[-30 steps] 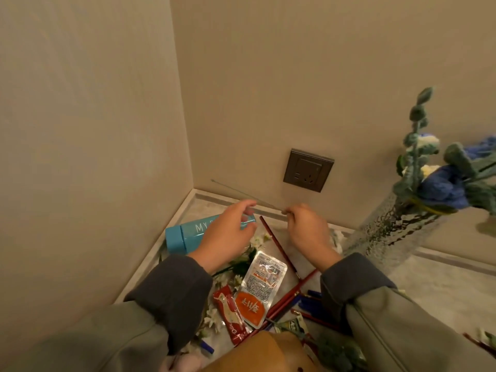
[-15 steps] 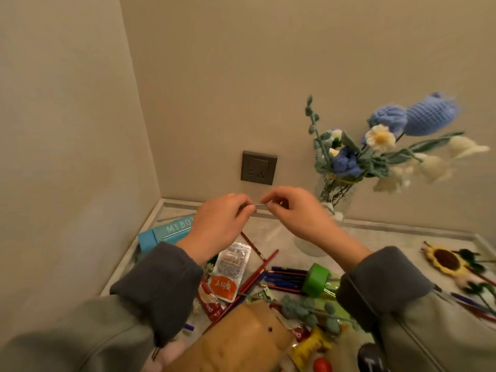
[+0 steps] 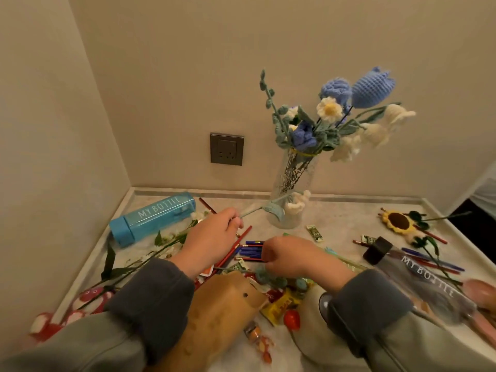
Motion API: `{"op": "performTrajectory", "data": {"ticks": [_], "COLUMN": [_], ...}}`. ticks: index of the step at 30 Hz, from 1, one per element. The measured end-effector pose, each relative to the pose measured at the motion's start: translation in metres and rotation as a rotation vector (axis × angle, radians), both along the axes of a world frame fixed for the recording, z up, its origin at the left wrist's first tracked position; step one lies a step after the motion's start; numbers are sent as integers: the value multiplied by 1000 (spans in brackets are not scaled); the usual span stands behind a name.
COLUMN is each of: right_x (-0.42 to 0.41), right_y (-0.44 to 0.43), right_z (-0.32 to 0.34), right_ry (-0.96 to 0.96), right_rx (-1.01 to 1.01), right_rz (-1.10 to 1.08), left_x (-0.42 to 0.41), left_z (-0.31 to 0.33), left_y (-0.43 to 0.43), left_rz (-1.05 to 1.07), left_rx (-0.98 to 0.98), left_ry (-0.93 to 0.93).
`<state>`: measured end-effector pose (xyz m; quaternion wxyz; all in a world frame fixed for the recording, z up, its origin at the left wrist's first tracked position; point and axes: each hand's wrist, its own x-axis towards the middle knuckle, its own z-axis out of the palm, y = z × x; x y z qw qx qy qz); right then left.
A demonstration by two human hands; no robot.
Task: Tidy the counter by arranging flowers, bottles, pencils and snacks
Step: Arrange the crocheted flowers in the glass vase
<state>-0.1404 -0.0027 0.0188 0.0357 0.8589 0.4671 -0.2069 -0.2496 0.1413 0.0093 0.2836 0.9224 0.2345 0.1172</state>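
Left of your left hand point(image 3: 209, 241), the blue bottle point(image 3: 153, 217) lies on its side on the desk point(image 3: 343, 218), near the corner. Your left hand pinches a green stem point(image 3: 251, 211) between thumb and fingertips. The stem runs away from the hand to a white crochet flower point(image 3: 295, 206) just in front of the glass vase point(image 3: 295, 173). Between your hands lie red and blue pencils point(image 3: 251, 251). Your right hand point(image 3: 290, 256) hangs over them with fingers curled down; I cannot tell whether it grips anything. Under that wrist lie snack packets point(image 3: 281, 304). Right of it lie a dark-capped clear bottle point(image 3: 418, 275) and a crochet sunflower point(image 3: 397, 222).
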Motion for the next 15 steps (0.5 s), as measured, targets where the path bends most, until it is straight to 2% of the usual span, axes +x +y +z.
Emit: {"op": "performTrajectory", "data": {"ticks": [3, 10, 15], "right_x": [-4, -1, 1], "right_y": [1, 1, 1], "right_z": [-24, -45, -31], "right_ry": [-37, -154, -247], "right_rx": [-140, -105, 129], "right_rz": [23, 40, 12], "left_x": [-2, -5, -2], "left_z": [-9, -21, -14], "left_y": [-8, -15, -17], "left_rz": [-31, -55, -61], "left_rx": [-24, -99, -69], "left_ry": [34, 42, -36]}}
